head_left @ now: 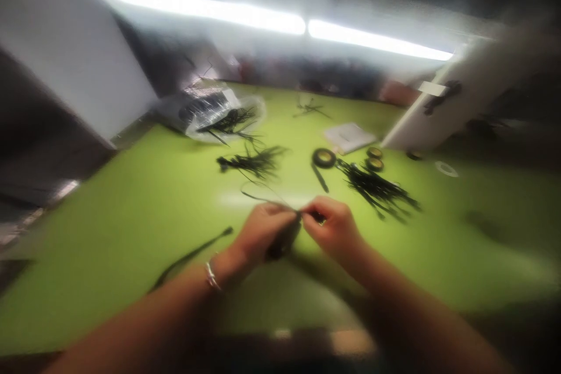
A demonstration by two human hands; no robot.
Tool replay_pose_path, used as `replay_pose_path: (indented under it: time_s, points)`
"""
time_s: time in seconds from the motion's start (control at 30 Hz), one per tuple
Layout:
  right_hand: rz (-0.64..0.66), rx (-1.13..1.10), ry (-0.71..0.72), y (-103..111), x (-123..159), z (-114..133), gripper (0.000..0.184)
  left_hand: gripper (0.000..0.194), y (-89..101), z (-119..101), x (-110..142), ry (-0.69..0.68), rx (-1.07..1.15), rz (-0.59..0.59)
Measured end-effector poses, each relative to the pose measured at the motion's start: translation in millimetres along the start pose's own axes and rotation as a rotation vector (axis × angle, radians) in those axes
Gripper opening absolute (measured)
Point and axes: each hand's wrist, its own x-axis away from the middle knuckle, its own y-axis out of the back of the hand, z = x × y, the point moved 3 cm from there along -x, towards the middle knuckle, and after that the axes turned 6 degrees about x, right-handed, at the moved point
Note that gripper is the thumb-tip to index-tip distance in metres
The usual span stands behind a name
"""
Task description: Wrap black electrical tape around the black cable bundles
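Observation:
My left hand is closed, thumb and fingers pinched on a thin black wire that curls away up and to the left. Against it, the fingertips of my right hand pinch the same spot; the exact join between them is blurred. Beyond the hands lie a bundle of thin black wires and, to the right, a larger bundle of black wires. A roll of black tape with its end pulled loose rests between these bundles. Beside my left forearm is a single black cable.
On the green tabletop, a clear plastic bag with black wires sits at the back left. Small tape rolls, a white pad and a white ring are at the right. Pale panels flank the table.

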Motion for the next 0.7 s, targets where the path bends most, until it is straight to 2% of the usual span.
replay_pose_path:
  time_s: [0.07,0.17,0.3,0.4,0.5,0.6,0.7]
  points:
    - [-0.065,0.082,0.057,0.3,1.0,-0.2,0.013,0.023,-3.0,-4.2,1.1,0.014,0.001,0.023]
    - [-0.147,0.264,0.226,-1.3,3.1,1.5,0.016,0.026,-7.2,-8.2,1.9,0.009,0.106,0.042]
    - [-0.083,0.371,0.386,-7.2,4.1,4.5,0.021,0.038,-5.2,-3.4,0.8,0.028,0.173,-0.007]
    - [-0.058,0.314,0.384,-9.4,3.9,5.6,0.022,0.039,-0.3,1.2,-0.5,0.038,0.087,-0.047]
    - [-0.073,0.24,0.293,-9.0,3.6,3.7,0.019,0.035,1.7,-0.1,-1.7,-0.019,0.034,-0.06]
    - [-0.093,0.219,0.231,-6.6,3.8,2.1,0.016,0.029,-1.3,-4.8,-2.8,-0.092,-0.014,-0.023]
    - [-0.135,0.224,0.242,-2.5,4.1,3.0,0.016,0.026,-5.0,-9.8,-3.6,-0.161,-0.047,0.012]
